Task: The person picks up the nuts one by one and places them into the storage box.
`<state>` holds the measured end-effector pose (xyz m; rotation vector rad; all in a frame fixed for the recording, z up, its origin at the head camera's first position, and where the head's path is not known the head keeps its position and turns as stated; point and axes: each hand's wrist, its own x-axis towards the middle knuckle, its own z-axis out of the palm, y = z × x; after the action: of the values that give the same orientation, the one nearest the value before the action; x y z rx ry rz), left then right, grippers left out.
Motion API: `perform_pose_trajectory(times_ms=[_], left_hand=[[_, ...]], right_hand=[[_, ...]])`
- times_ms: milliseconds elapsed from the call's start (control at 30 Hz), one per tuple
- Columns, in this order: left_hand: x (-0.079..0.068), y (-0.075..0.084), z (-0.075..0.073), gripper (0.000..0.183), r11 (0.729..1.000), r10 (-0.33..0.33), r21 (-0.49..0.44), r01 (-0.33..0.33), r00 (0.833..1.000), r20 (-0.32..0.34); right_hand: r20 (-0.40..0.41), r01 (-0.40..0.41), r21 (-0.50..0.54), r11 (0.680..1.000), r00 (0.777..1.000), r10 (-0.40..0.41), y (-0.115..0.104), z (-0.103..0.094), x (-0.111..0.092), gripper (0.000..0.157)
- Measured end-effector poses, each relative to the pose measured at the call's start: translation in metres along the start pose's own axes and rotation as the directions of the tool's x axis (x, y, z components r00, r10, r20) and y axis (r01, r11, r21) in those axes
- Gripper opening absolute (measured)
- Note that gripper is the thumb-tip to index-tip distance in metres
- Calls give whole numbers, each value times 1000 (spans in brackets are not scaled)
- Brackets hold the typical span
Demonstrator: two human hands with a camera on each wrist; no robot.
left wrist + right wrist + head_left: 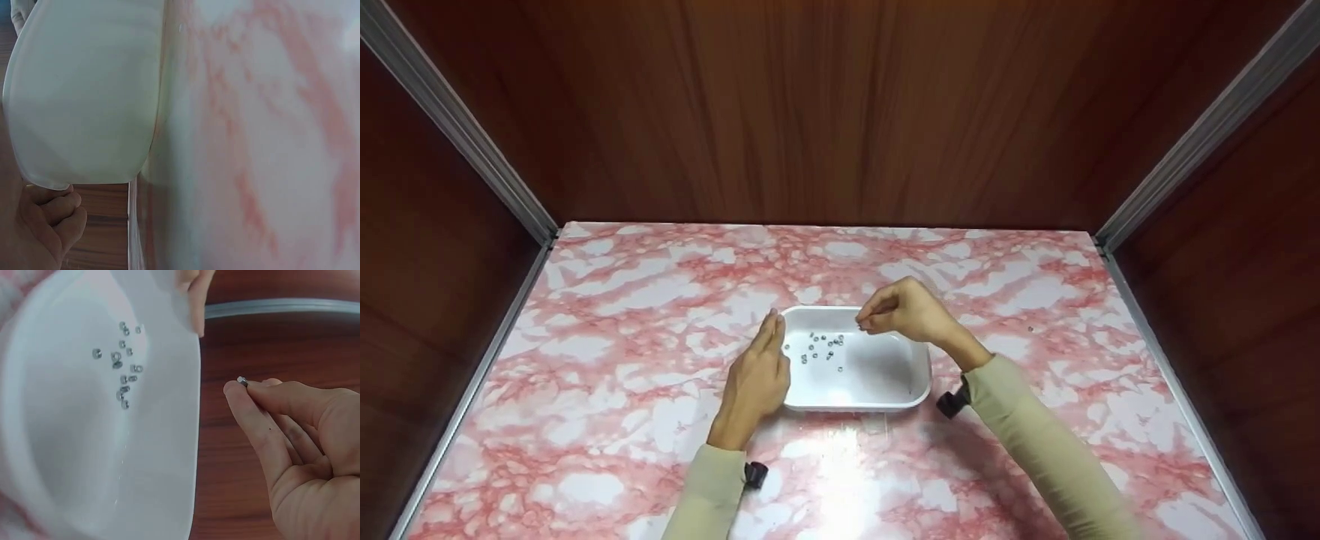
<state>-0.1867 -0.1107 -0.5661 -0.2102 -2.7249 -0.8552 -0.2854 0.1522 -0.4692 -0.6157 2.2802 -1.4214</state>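
A white rectangular tray (877, 379) sits on the table with several small metal nuts (814, 355) scattered over its left half. My left hand (754, 375) rests against the tray's left end, its fingers lying straight along the rim. In the left wrist view the tray's outer wall (90, 101) fills the upper left, with some fingers (70, 222) just past its corner. My right hand (911, 311) is raised over the tray's far right part. Between thumb and index fingertip it pinches a small metal nut (242, 381).
The table (622, 360) has a red and white marbled top. A tiny dark speck (1030, 328) lies on it to the right of the tray. Brown wood-grain panels (825, 112) stand at the back and both sides, with grey metal strips (1207, 120) at the corners.
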Motion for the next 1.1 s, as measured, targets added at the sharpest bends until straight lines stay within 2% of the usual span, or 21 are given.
perform_pose_trajectory(times_ms=[333,600,800,1100], left_hand=[[-1,-1,0,55,1000,-19,-1,19,1000,7],[1,-1,0,55,1000,-18,-9,18,1000,3],[0,-1,1,54,999,-26,-22,26,1000,9],[1,-1,1,55,1000,-25,-9,25,1000,11]], right_hand=[[58,-29,20,999,998,28,0,16,23,10],[52,-42,-19,999,998,43,3,24,38,9],[30,-26,-114,993,999,29,5,28,40,6],[33,3,-143,990,999,1,8,27,38,8]])
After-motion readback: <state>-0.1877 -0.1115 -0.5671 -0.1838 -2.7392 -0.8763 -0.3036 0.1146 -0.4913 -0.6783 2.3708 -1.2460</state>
